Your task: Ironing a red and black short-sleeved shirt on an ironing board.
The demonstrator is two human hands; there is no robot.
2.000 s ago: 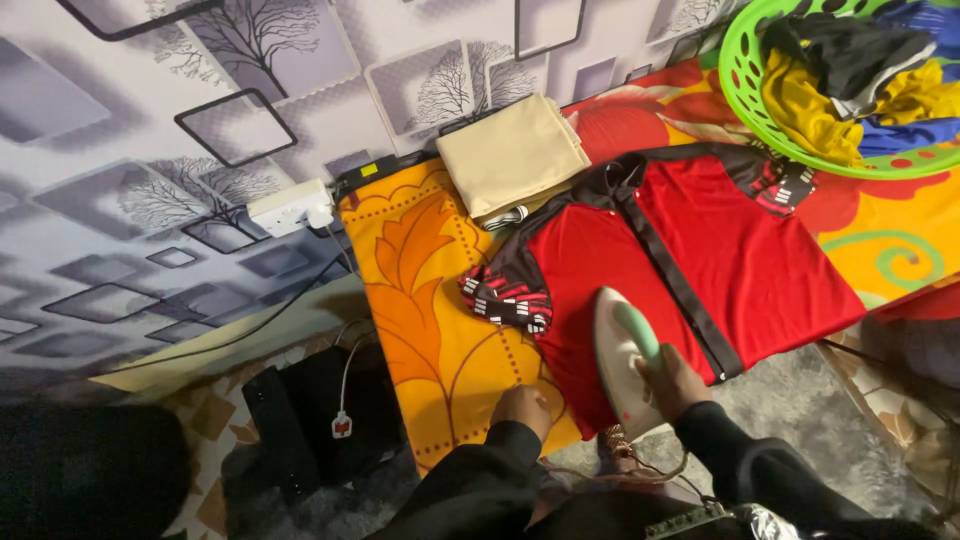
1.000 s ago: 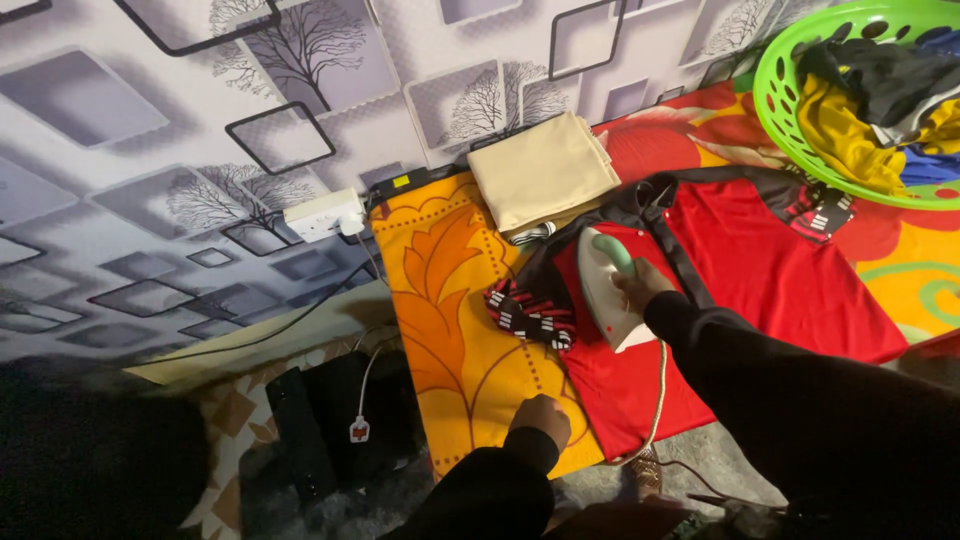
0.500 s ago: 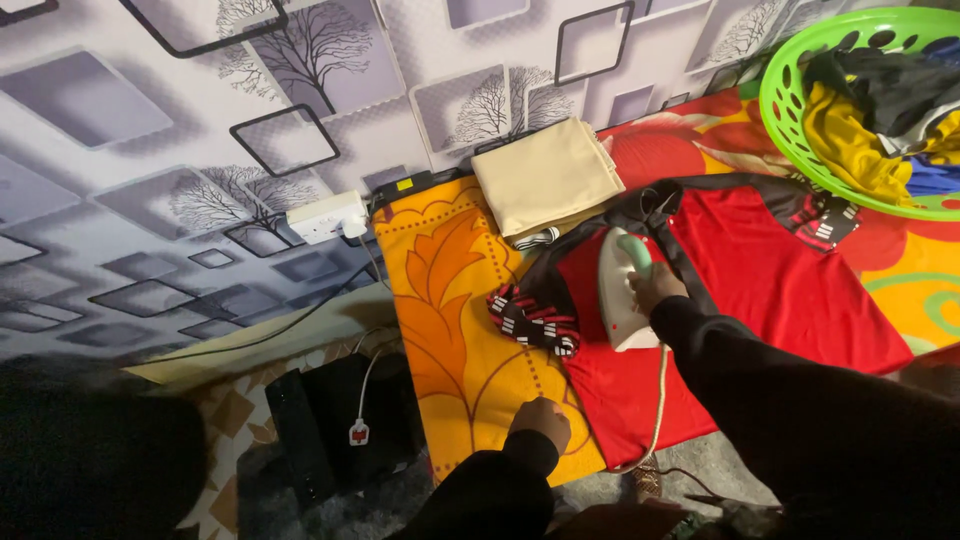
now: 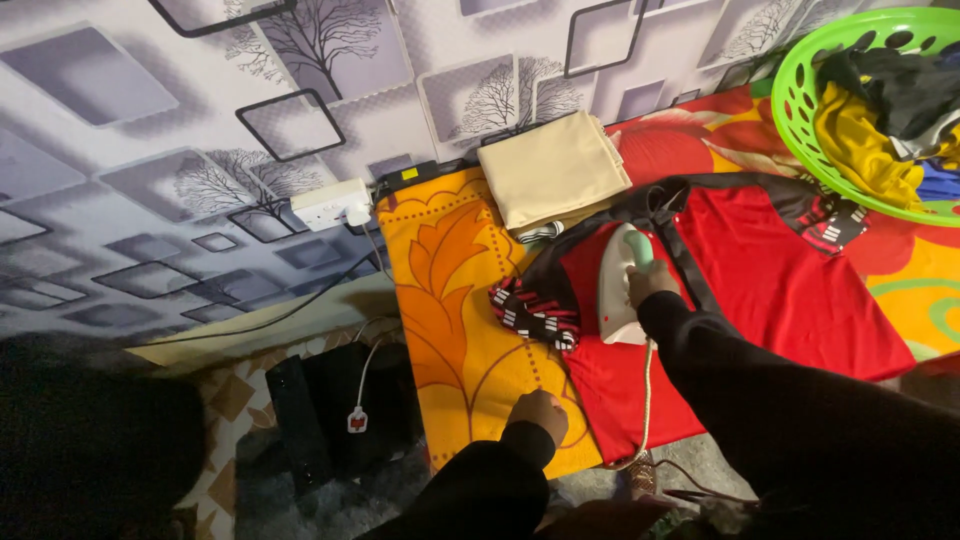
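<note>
Gripping the iron (image 4: 622,285), right hand (image 4: 650,282) pressed the red shirt (image 4: 790,280); left hand (image 4: 540,412), apparently clenched, rested at the orange cloth's (image 4: 450,300) near edge, beige folded fabric (image 4: 555,170) beyond.

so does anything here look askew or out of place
Mostly tidy. The red black-trimmed shirt lies askew on the orange floral cloth, its near hem overhanging the edge. The right hand holds the white green-handled iron; the left hand presses the cloth's near edge.
</note>
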